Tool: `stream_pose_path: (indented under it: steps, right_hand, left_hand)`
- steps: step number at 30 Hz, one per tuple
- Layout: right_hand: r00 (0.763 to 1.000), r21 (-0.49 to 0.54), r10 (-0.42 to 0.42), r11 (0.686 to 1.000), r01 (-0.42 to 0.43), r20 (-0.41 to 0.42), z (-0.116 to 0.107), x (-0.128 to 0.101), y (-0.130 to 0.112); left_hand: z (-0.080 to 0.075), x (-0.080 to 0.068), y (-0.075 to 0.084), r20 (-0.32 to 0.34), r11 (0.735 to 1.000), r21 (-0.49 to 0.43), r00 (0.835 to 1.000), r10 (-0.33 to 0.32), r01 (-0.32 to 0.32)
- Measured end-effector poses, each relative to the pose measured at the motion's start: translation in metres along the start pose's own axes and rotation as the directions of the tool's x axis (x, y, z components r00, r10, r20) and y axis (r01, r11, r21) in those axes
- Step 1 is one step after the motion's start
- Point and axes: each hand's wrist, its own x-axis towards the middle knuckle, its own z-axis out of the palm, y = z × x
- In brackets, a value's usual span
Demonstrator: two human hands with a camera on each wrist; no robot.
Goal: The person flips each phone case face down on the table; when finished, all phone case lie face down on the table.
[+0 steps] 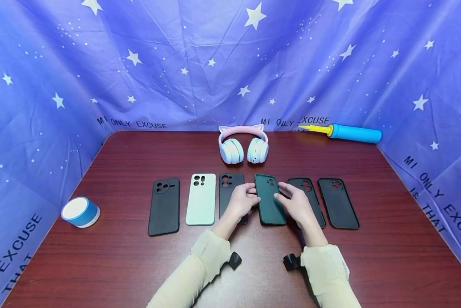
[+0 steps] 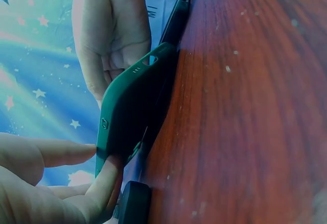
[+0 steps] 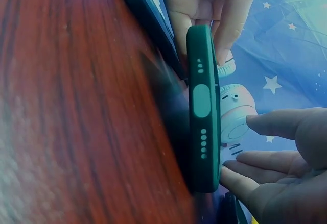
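A dark green phone case (image 1: 269, 207) lies between the two hands, its hollow inner side up. My left hand (image 1: 240, 202) pinches its left edge, with one finger on the rim and another underneath in the left wrist view. In that view the case (image 2: 127, 101) slants above the tabletop. My right hand (image 1: 299, 207) is at the right edge; in the right wrist view its thumb stands away, and a fingertip touches the rim of the case (image 3: 212, 147). Partly covered by the hands are a black case (image 1: 225, 196) on the left and another black case (image 1: 315, 205) on the right.
Farther left lie a pale mint phone case (image 1: 201, 207) and a black case (image 1: 164, 214); one more black case (image 1: 339, 207) ends the row at right. Behind stand cat-ear headphones (image 1: 243, 132), with a blue pump (image 1: 355, 133) at back right. A blue-and-white round speaker (image 1: 85, 214) sits left.
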Motion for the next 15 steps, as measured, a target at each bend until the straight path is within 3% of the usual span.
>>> stream_pose_path:
  steps: [9,15]
  right_hand:
    - [0.992,-0.164,-0.098,0.983,0.083,-0.083,0.0033,-0.0024,-0.0057]
    - [0.993,-0.24,-0.107,0.967,0.091,-0.054,0.0064,-0.0026,-0.0059]
  left_hand:
    - [-0.0007,-0.0003,0.0015,-0.002,0.999,-0.051,1.0,-0.009,0.009]
    - [-0.0002,0.0004,0.001,0.007,0.996,-0.085,1.0,0.018,-0.017]
